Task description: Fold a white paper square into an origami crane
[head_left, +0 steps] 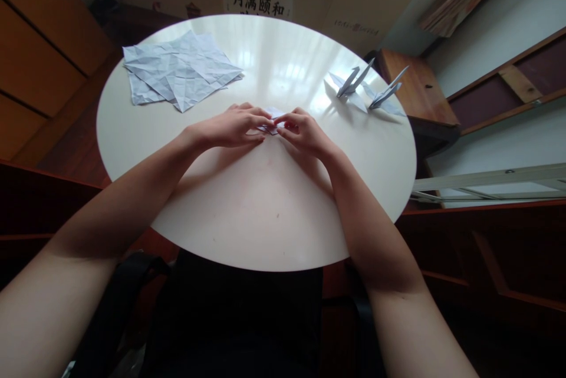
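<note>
Near the middle of the white table, a small folded piece of paper (275, 113) lies between my two hands, mostly covered by fingers. My left hand (241, 125) reaches in from the left, its fingertips closed on the paper's left side. From the right, my right hand (301, 130) pinches the paper's other side with curled fingers. The exact shape of the folds is too small and hidden to make out. Two folded paper cranes, one (349, 86) closer to the middle and another (385, 97) beside it, stand at the table's right.
Several creased paper sheets (181, 71) lie in a loose pile on the left of the oval white table (265, 207). A wooden cabinet (411, 92) stands past its right edge. Behind the table is a printed cardboard panel (318, 0).
</note>
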`<action>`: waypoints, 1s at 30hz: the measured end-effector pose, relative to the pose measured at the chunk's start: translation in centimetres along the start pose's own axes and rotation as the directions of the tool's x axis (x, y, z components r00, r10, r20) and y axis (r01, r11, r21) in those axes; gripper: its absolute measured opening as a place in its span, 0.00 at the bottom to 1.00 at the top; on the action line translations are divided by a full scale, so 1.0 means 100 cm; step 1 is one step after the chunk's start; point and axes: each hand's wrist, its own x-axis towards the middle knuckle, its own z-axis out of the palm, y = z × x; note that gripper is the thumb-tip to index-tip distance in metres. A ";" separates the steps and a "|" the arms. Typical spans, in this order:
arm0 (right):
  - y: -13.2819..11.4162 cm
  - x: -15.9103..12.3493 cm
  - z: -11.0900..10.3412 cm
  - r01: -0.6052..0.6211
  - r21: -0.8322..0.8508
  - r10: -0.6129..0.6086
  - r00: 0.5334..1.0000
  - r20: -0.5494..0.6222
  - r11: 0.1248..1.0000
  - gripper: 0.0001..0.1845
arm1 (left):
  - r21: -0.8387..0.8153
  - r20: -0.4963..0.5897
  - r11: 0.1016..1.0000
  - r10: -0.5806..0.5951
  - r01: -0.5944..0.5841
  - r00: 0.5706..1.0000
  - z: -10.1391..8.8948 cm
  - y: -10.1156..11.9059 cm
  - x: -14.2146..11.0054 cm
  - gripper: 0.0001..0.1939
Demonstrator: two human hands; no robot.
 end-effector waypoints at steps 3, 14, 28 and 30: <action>0.000 0.000 0.000 0.002 -0.002 -0.002 1.000 0.005 1.000 0.12 | -0.004 0.003 1.000 0.000 0.000 1.000 0.000 -0.001 0.000 0.23; 0.001 0.001 0.000 0.010 -0.018 -0.010 1.000 0.003 1.000 0.13 | 0.007 0.003 1.000 0.002 -0.002 1.000 0.000 0.000 0.000 0.23; 0.001 0.001 0.000 0.007 -0.014 -0.007 1.000 0.002 1.000 0.12 | 0.012 0.001 1.000 0.014 -0.014 1.000 0.003 -0.005 0.000 0.24; 0.001 0.000 0.000 0.007 -0.014 -0.007 1.000 0.002 1.000 0.12 | 0.011 0.001 1.000 0.020 -0.020 1.000 0.004 -0.006 0.001 0.24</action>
